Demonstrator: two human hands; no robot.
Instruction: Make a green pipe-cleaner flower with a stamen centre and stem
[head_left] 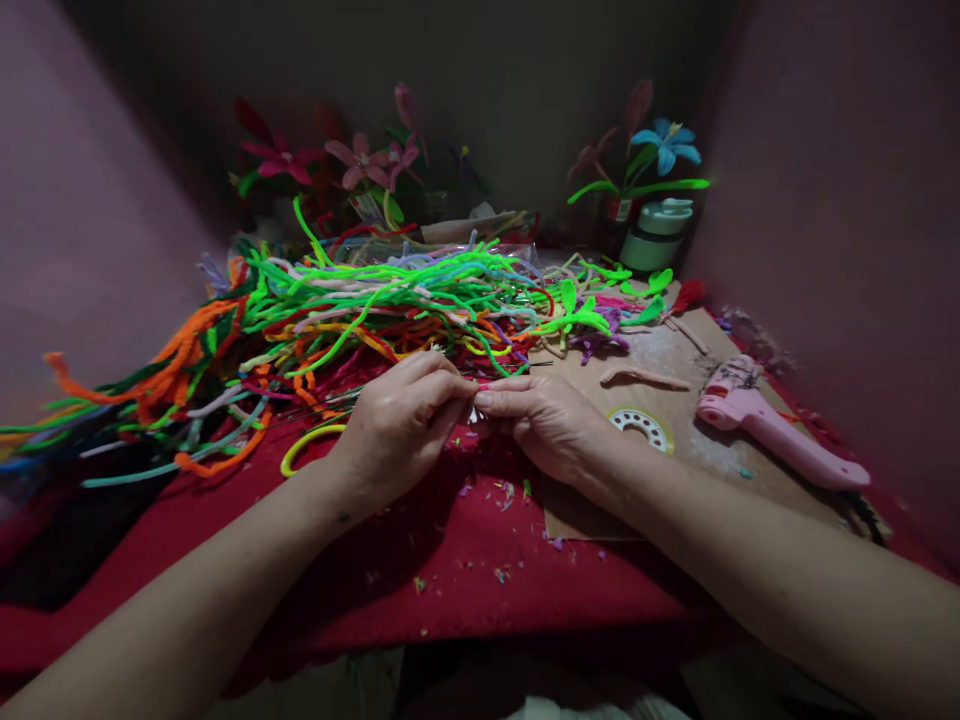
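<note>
My left hand [401, 420] and my right hand [544, 418] meet at the fingertips over the red cloth [450, 560], both pinched on a thin red pipe cleaner [474, 382] that shows only as a short piece between the fingers. Just behind them lies a big heap of pipe cleaners [360, 310] in green, orange, yellow, lilac and red, spreading to the left. A yellow loop [304, 445] lies beside my left wrist.
A cardboard sheet [675, 370] under my right hand carries a pink glue gun [772, 425], a small round disc [641, 425] and green leaf shapes [585, 315]. Finished pipe-cleaner flowers [360, 160] and a blue flower [664, 145] stand at the back by a pale green jar [656, 235]. Walls close in on both sides.
</note>
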